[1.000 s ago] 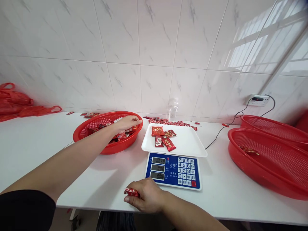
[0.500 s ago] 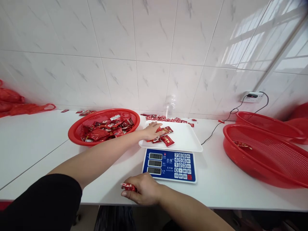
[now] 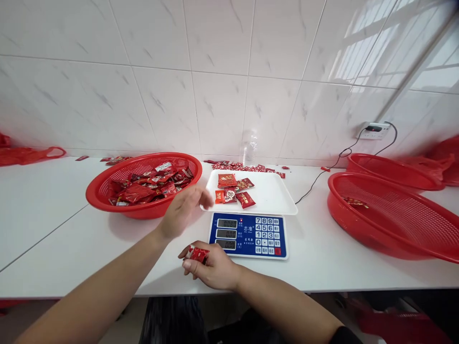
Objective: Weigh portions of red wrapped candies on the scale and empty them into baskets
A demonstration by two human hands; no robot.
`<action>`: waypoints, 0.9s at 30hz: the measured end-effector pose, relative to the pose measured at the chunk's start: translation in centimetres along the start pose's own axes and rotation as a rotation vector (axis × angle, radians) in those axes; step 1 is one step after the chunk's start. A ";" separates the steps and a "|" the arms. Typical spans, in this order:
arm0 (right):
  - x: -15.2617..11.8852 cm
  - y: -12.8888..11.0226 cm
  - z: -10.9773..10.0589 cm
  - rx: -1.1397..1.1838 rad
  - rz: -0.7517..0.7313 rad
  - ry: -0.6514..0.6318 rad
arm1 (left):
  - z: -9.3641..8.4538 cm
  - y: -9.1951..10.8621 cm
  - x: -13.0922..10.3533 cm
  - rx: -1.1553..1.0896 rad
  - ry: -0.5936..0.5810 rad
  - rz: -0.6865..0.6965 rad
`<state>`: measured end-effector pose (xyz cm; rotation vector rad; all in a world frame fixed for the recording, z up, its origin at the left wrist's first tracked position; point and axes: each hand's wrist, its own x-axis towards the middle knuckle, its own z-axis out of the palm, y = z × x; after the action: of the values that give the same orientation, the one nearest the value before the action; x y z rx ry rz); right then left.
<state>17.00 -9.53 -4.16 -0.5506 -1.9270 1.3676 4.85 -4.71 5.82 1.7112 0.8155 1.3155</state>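
Right fingers (image 3: 196,268) clasping red packet (image 3: 197,254), left fingers (image 3: 203,196) loosely spread near tray (image 3: 274,193)

On the scale's blue panel (image 3: 247,247), below the frame's centre, white characters read 志准; the top display (image 3: 227,223) at its left shows 0.080, the two lower displays (image 3: 225,234) 0.00 each; the keypad (image 3: 264,235) at its right bears digits 0 to 9; characters on the red packets (image 3: 245,199) mid-frame are too small to read.
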 end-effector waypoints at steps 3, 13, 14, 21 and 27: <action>0.3 0.2 0.1 0.111 0.039 -0.026 | -0.6 -0.3 -5.0 0.015 -0.179 -0.184; 0.2 -0.4 0.3 -0.215 0.033 -0.105 | -1.3 -2.2 -8.9 -0.004 -0.263 -0.256; 0.0 -0.7 0.1 -0.263 0.028 -0.071 | -1.5 -2.1 -8.6 -0.066 -0.216 -0.250; -1.9 -4.4 -4.6 -0.784 -0.123 0.122 | -3.6 -1.6 -2.6 -0.502 0.152 -0.165; -1.2 -5.9 -11.6 -1.082 0.090 0.397 | -4.8 -4.1 -1.1 -0.657 0.157 -0.278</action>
<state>26.76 -5.01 3.32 -1.2936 -2.1706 0.0974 -0.11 -2.71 2.33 0.9554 0.5864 1.3392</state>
